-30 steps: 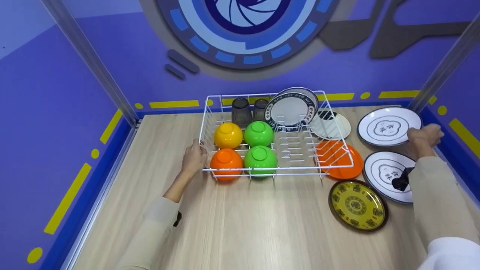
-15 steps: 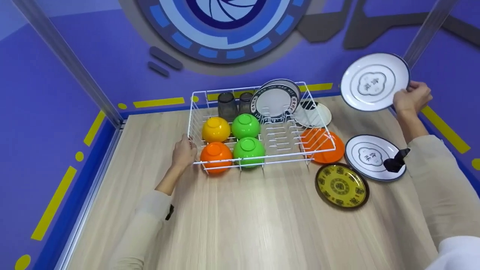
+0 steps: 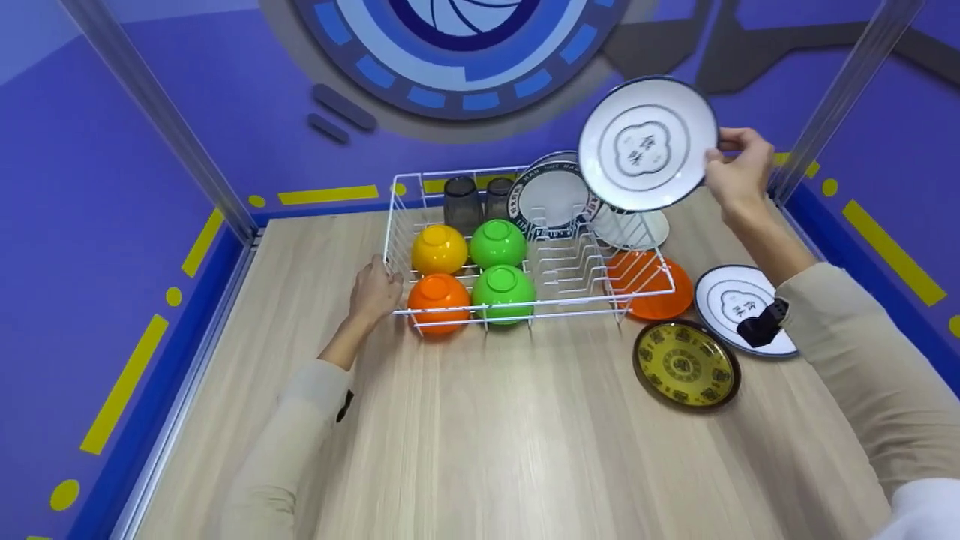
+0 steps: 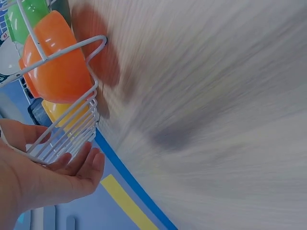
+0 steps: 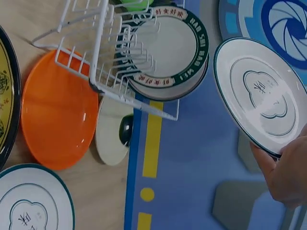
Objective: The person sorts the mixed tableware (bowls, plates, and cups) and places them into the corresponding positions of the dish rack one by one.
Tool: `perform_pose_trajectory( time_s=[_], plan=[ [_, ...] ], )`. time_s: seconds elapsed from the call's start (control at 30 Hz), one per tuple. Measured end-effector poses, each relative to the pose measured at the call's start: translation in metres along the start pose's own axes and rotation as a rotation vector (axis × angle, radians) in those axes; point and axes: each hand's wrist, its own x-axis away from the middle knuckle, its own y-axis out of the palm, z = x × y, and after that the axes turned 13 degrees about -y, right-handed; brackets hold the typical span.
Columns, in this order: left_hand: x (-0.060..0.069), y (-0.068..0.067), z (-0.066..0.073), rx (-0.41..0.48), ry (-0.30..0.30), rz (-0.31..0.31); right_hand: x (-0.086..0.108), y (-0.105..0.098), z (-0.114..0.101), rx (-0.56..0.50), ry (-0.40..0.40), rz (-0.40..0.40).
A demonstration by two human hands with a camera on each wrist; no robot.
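The right hand (image 3: 741, 171) pinches the right edge of a white plate with a dark rim (image 3: 649, 144), raised above the back right of the white wire rack (image 3: 577, 304). In the right wrist view, that hand (image 5: 288, 175) has its thumb and fingers at the rim of the plate (image 5: 261, 91). At the rack's left end, the left hand (image 3: 376, 291) grips the side wires; the left wrist view shows its fingers (image 4: 88, 167) curled around them. Inside the rack are upside-down orange (image 3: 439, 302), yellow (image 3: 439, 249) and green bowls (image 3: 503, 292), two dark glasses (image 3: 462, 204) and upright patterned plates (image 3: 551, 199).
Right of the rack lie an orange plate (image 3: 670, 298), a cream plate (image 3: 646, 229) with a dark patch, another white plate (image 3: 724, 289) and a yellow-brown patterned plate (image 3: 684, 364). A purple-blue wall (image 3: 247, 142) stands behind the wooden table (image 3: 465, 450).
The right hand has lifted the white plate from the table at the right and carried it leftward, over the rack's right side. The left hand keeps its grip on the rack.
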Motion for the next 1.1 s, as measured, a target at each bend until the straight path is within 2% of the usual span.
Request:
perform_pose_trajectory(
  time_s=[0.13, 0.23, 0.3, 0.33, 0.47, 0.57, 0.63, 0.73, 0.83, 1.0, 1.1],
  plan=[
    [0.002, -0.009, 0.007, -0.059, 0.023, 0.026, 0.016, 0.018, -0.015, -0.055, -0.086, -0.074],
    [0.009, -0.019, 0.015, -0.051, 0.098, 0.081, 0.029, 0.034, -0.025, -0.101, -0.134, -0.112],
    [0.016, -0.025, 0.026, 0.050, 0.153, 0.082, 0.037, 0.046, -0.032, -0.120, -0.169, -0.144],
    [0.021, -0.028, 0.032, 0.113, 0.178, 0.062, 0.041, 0.052, -0.035, -0.134, -0.187, -0.167],
    [0.039, -0.036, 0.067, 0.398, 0.238, -0.091, 0.055, 0.074, -0.047, -0.168, -0.294, -0.249],
    [0.050, -0.037, 0.091, 0.513, 0.290, -0.170, 0.065, 0.086, -0.052, -0.179, -0.359, -0.287],
    [0.056, -0.036, 0.102, 0.554, 0.320, -0.169, 0.071, 0.092, -0.052, -0.171, -0.382, -0.305],
    [0.060, -0.036, 0.110, 0.565, 0.323, -0.093, 0.080, 0.099, -0.051, -0.155, -0.391, -0.337],
    [0.059, -0.036, 0.118, 0.529, 0.319, -0.018, 0.084, 0.099, -0.049, -0.154, -0.414, -0.336],
    [0.050, -0.032, 0.137, 0.435, 0.384, 0.027, 0.082, 0.091, -0.045, -0.160, -0.480, -0.305],
    [0.043, -0.025, 0.150, 0.415, 0.381, 0.059, 0.072, 0.088, -0.038, -0.195, -0.498, -0.296]
  ],
)
